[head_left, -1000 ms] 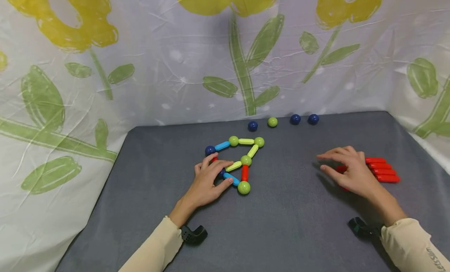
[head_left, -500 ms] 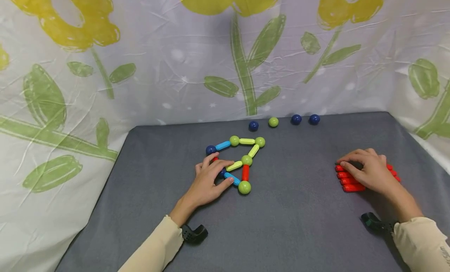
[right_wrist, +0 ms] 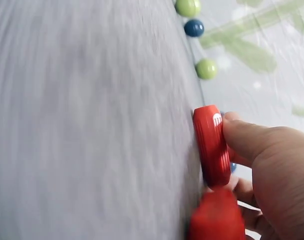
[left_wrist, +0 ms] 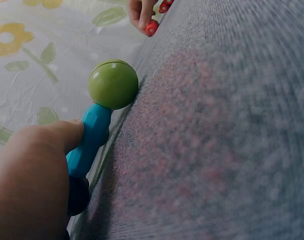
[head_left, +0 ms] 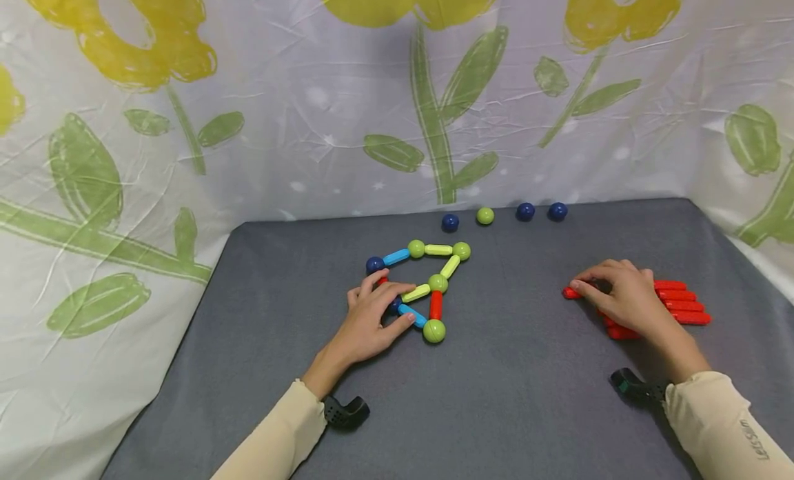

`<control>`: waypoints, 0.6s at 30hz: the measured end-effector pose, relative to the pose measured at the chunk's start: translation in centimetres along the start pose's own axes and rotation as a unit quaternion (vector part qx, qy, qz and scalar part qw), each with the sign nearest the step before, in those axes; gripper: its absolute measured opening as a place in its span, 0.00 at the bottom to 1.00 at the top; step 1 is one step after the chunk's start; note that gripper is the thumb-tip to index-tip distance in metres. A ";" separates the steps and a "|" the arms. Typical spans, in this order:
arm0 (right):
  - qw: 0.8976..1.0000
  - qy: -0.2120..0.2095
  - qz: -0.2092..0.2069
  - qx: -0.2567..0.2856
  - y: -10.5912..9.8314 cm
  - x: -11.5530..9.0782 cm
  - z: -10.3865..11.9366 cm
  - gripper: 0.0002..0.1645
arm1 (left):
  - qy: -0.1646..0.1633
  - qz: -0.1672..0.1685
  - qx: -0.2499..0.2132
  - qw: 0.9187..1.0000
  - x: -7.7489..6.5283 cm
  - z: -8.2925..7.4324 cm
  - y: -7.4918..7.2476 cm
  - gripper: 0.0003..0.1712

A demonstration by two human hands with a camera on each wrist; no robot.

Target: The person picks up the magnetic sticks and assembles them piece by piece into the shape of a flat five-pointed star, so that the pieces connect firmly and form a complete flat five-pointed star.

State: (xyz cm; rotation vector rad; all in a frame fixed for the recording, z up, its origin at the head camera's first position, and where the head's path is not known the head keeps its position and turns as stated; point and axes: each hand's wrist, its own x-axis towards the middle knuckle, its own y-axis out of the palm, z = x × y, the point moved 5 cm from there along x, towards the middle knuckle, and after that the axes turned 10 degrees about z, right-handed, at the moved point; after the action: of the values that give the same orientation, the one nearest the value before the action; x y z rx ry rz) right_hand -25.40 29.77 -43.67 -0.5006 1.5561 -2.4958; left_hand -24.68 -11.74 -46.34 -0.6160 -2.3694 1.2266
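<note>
A frame of magnetic rods and balls lies on the dark table [head_left: 496,397]. My left hand [head_left: 372,321] rests over its near-left side, fingers spread. The thumb touches a blue rod [left_wrist: 90,142] that ends in a green ball [left_wrist: 113,84]; the index finger lies by a yellow-green rod [head_left: 415,293]. A dark blue ball [head_left: 395,305] and a red rod are partly hidden beneath this hand. On the right, my right hand [head_left: 626,297] pinches a red magnetic rod [right_wrist: 212,145] between thumb and fingers. Under and behind it lie several more red rods [head_left: 682,305] side by side.
Along the table's back edge sit a dark blue ball [head_left: 450,223], a green ball [head_left: 485,216] and two more dark blue balls [head_left: 525,212]. A white cloth [head_left: 279,121] with painted flowers rises behind and at both sides.
My right hand came down onto the red rods, then moved left with one pinched in its fingers, pulling it out from the row. My left hand has stayed in place.
</note>
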 end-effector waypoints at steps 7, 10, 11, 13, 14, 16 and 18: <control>1.000 -0.030 0.004 0.001 1.7 1.7 3.2 0.06 | -0.003 0.000 -0.001 1.000 -0.1 0.0 0.0 0.26; 0.999 -0.041 0.010 0.016 2.6 2.4 4.7 0.04 | -0.009 0.003 -0.002 1.000 -0.1 0.0 0.0 0.26; 0.999 -0.043 0.013 0.023 2.9 2.7 5.1 0.04 | -0.010 0.003 -0.002 1.000 -0.1 0.1 0.0 0.26; 0.998 -0.047 0.019 0.038 3.6 3.2 5.8 0.04 | -0.013 0.004 -0.004 1.000 -0.1 0.1 0.0 0.26; 0.997 -0.048 0.023 0.051 3.9 3.4 6.1 0.04 | -0.013 0.004 -0.005 1.000 -0.1 0.1 0.0 0.26; 0.995 -0.051 0.028 0.079 4.5 3.8 6.5 0.04 | -0.013 0.006 -0.007 1.000 0.0 0.1 0.0 0.25; 0.992 -0.054 0.031 0.105 5.0 4.1 6.6 0.05 | -0.012 0.006 -0.008 1.000 0.0 0.1 -0.1 0.25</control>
State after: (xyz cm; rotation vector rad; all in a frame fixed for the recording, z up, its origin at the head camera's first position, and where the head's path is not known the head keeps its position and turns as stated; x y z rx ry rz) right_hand -27.01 20.73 -44.67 -0.5366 1.2324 -2.5015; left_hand -24.76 -11.85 -46.35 -0.6249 -2.4003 1.2290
